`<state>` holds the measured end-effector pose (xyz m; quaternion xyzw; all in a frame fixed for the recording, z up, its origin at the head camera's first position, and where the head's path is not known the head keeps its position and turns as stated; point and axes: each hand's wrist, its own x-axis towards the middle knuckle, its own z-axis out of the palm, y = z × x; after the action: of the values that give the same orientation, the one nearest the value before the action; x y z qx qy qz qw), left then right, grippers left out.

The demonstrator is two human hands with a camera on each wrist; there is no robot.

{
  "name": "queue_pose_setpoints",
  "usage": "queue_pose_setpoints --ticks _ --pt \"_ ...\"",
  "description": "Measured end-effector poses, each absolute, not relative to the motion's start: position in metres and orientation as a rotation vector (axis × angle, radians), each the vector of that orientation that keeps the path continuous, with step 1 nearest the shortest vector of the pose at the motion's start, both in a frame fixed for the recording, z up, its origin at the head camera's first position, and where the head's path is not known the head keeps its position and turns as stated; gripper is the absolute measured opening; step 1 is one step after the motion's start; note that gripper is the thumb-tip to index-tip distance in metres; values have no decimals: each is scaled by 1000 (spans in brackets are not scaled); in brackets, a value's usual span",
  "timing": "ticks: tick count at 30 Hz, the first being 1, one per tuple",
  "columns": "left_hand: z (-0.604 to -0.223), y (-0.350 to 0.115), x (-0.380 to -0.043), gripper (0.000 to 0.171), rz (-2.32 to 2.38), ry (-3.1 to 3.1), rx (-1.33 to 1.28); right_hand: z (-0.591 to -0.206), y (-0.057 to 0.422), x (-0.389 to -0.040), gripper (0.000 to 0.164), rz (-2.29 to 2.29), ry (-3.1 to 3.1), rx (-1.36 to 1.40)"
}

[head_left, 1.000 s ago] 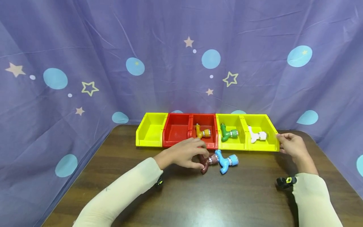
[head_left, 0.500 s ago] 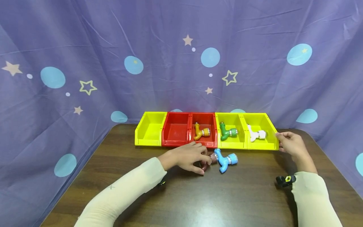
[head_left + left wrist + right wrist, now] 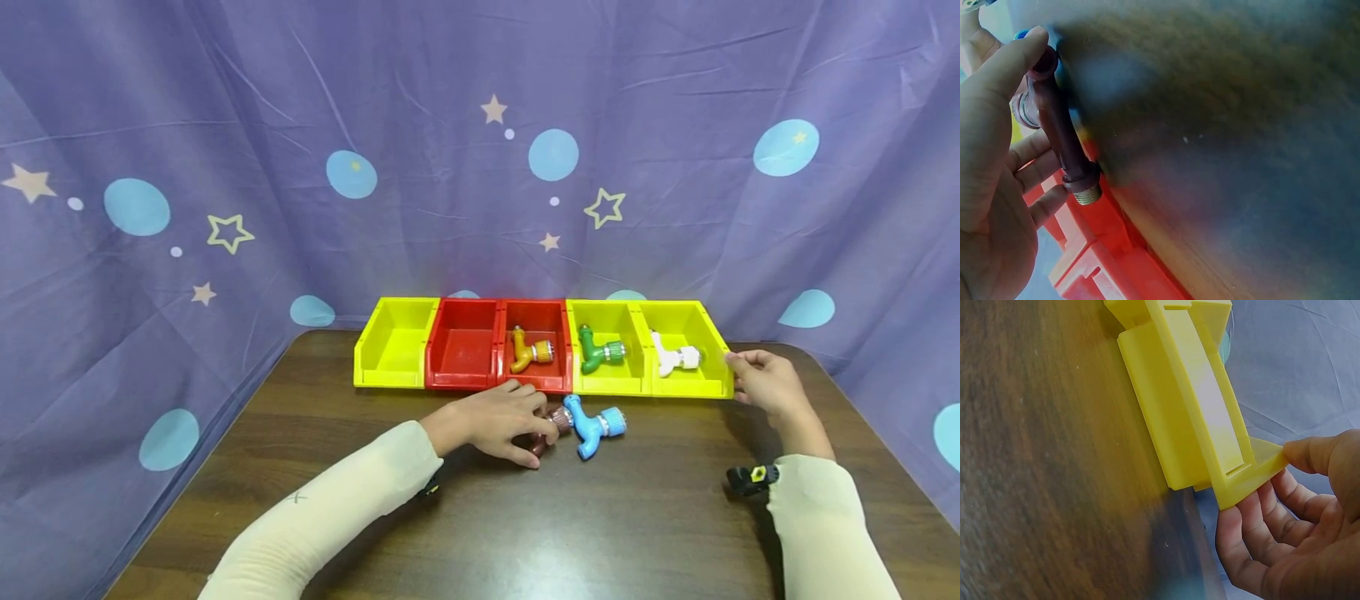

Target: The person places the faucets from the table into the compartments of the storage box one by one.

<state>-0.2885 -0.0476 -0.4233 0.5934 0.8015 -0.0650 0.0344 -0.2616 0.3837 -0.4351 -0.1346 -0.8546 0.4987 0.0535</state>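
Observation:
My left hand (image 3: 497, 421) holds a maroon water tap (image 3: 1060, 128) low over the table, thumb on its spout end and fingers behind its body. In the head view that hand covers most of the tap, leaving its ribbed knob in sight. A light blue tap (image 3: 591, 427) lies right beside the knob. Over at the far right, my right hand (image 3: 774, 387) pinches the side wall of the end yellow bin (image 3: 1254, 481) between thumb and fingers. That bin contains a white tap (image 3: 673, 357).
Left of the end bin stand another yellow bin (image 3: 611, 387) with a green tap (image 3: 597, 350), a red bin (image 3: 536, 385) with an orange-yellow tap (image 3: 531, 352), a second red bin (image 3: 461, 379) and a yellow bin (image 3: 390, 379). A purple curtain (image 3: 450, 167) hangs behind the wooden table (image 3: 525, 533).
The left hand has shifted slightly right and closed on the maroon tap, covering more of it. My right hand stays at the end bin.

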Motion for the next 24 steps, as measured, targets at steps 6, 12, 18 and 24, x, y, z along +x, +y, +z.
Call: queue_pose_setpoints --ticks 6,12,18,24 --pt "-420 -48 -283 35 -204 2457 1833 -436 383 -261 60 1507 -2604 -430" --pt "-418 -45 -276 35 -270 2446 1881 -434 382 -260 60 1514 -2605 -436" --pt "-409 -46 -272 36 -288 2468 1879 -434 382 -259 60 1514 -2611 -434" --pt "-393 -53 -275 39 -288 2518 1854 -435 382 -260 60 1517 -2612 -433"
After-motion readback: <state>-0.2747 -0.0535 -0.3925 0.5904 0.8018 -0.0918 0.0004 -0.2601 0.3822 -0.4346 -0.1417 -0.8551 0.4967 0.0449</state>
